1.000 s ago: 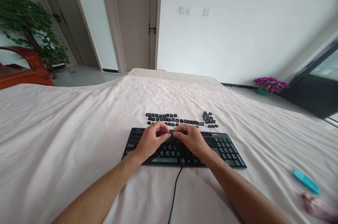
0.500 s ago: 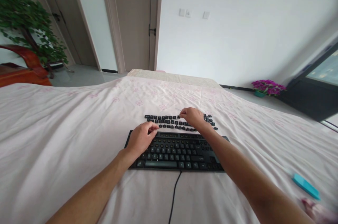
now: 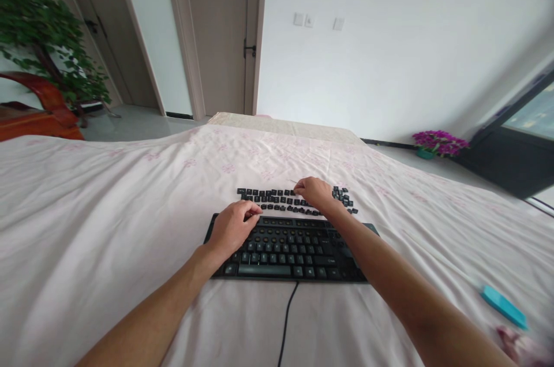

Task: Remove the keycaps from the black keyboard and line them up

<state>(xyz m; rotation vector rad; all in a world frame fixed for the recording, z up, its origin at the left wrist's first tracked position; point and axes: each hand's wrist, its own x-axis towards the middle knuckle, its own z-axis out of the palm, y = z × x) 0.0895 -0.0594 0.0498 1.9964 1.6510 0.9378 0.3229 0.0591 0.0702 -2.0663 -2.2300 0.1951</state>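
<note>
A black keyboard point(image 3: 268, 269) lies on the pink sheet, with its upper rows partly bare of keycaps. Beyond it, loose black keycaps point(image 3: 283, 200) are set out in several rows. My left hand point(image 3: 234, 225) rests over the keyboard's upper left corner, fingers bent and pressed together near the thumb; whatever they hold is hidden. My right hand point(image 3: 315, 191) reaches across to the far row of keycaps, its fingers closed in a pinch. A thin, light sliver point(image 3: 294, 181) sticks out past those fingertips, too small to name. My right forearm covers part of the keyboard's right side.
The keyboard's cable point(image 3: 285, 321) runs toward me over the wrinkled sheet point(image 3: 130, 228). A turquoise flat object point(image 3: 504, 306) lies at the right, beside a pinkish cloth-like thing point(image 3: 519, 347). Potted purple flowers point(image 3: 439, 142) stand on the floor beyond.
Almost nothing differs. Both hands keep their places and closed grip, with only a slight shift of the whole view.
</note>
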